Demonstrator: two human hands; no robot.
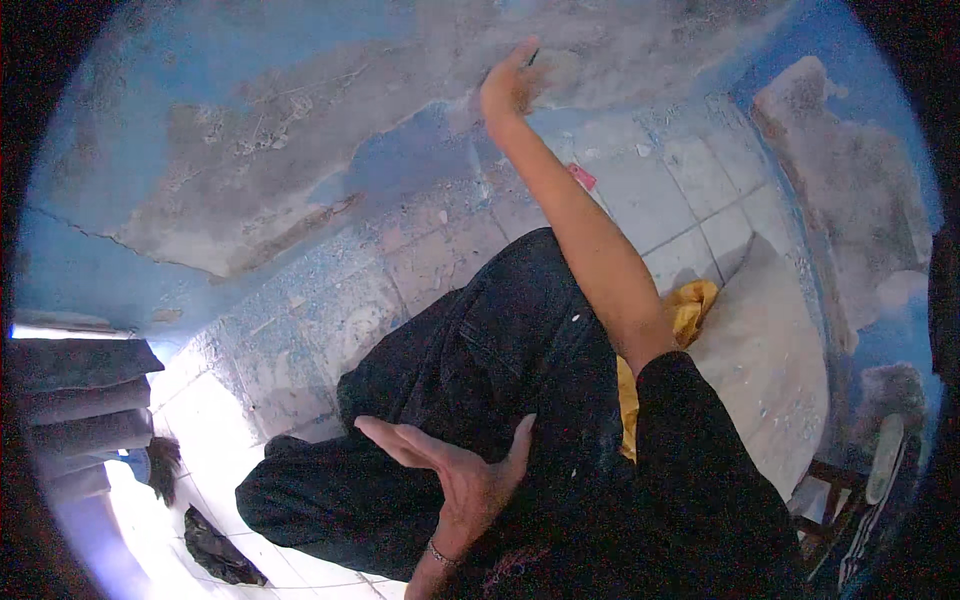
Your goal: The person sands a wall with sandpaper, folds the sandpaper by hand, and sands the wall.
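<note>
While the left hand [468,488] spreads, the right hand [508,92] (grip unclear) blurs beside rough, patchy plaster [290,125].

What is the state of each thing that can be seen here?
Wall: patchy blue, with bare grey areas
Tiled floor: littered with flakes
Left hand: open and spread, nothing visibly held
Right hand: raised by the wall, blurred; grip unclear
Yellow material: crumpled
Black item: crumpled
</note>
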